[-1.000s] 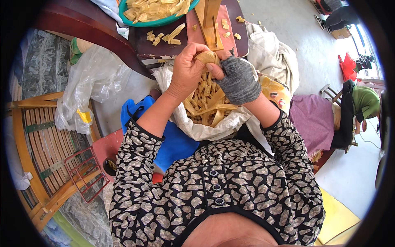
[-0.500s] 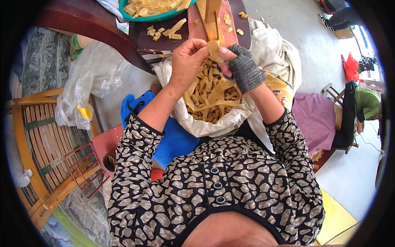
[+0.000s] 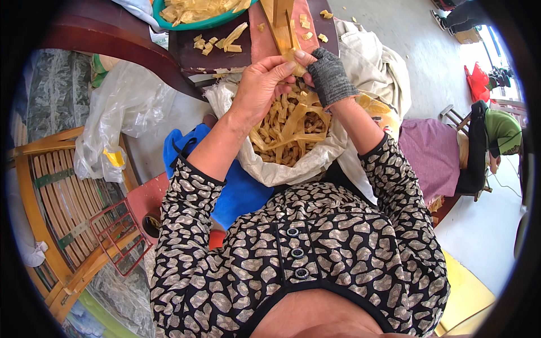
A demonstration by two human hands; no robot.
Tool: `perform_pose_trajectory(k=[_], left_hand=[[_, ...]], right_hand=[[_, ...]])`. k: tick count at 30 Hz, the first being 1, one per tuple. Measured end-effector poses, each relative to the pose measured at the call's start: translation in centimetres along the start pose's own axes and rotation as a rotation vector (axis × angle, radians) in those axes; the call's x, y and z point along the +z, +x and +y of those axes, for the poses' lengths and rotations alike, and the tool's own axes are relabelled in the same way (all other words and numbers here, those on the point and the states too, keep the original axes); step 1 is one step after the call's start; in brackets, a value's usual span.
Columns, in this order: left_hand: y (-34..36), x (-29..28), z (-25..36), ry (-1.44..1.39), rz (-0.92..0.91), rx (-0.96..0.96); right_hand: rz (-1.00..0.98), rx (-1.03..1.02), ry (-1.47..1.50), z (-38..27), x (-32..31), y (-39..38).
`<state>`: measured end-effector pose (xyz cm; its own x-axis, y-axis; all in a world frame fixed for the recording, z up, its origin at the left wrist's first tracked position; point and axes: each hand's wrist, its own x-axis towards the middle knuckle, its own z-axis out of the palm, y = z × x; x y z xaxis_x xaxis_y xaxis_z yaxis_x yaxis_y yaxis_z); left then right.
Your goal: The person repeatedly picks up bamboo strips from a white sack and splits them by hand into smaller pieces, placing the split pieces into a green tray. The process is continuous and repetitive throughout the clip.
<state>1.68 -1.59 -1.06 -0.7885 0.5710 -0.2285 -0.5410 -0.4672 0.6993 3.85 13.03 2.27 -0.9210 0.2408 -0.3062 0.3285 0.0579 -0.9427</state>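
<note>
Both hands meet above an open white woven sack (image 3: 276, 176). My bare left hand (image 3: 260, 81) pinches a small yellow, translucent strip (image 3: 298, 70) between thumb and fingertips. My right hand (image 3: 327, 73), in a grey fingerless glove, grips the strip's other side with thumb and fingers. The strip looks folded, and the fingers hide part of it. Many short folded yellow pieces (image 3: 290, 104) fill the sack, with longer flat strips over them. Just beyond my hands lies a wooden tool (image 3: 275, 23) with an upright piece, on a pink cloth (image 3: 262, 42).
A green basin (image 3: 218, 21) of flat yellow strips stands on a dark red seat (image 3: 186, 57), with scraps beside it. A clear plastic bag (image 3: 127, 101) hangs by a slatted wooden chair (image 3: 65, 191) on the left. Another person in green (image 3: 501, 132) sits at right.
My hands have drawn closer together around the strip, and less of it shows between them. The view has shifted slightly.
</note>
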Motion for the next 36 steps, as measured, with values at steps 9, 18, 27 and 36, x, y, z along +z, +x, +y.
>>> perform_pose_trajectory(k=[9, 18, 27, 36], left_hand=[[0.1, -0.4, 1.5, -0.082, -0.182, -0.189], [-1.1, -0.5, 3.2, 0.105, -0.303, -0.174], [-2.0, -2.2, 4.8, 0.157, -0.17, -0.014], [-0.5, -1.3, 2.8, 0.588, -0.104, -0.158]], right_hand=[[0.027, -0.021, 0.047, -0.2, 0.5, -0.1], [-0.113, -0.471, -0.121, 2.3, -1.5, 2.6], [0.281, 0.018, 0.32, 3.4, -9.4, 5.5], [0.116, -0.162, -0.042, 1.1, -2.4, -0.4]])
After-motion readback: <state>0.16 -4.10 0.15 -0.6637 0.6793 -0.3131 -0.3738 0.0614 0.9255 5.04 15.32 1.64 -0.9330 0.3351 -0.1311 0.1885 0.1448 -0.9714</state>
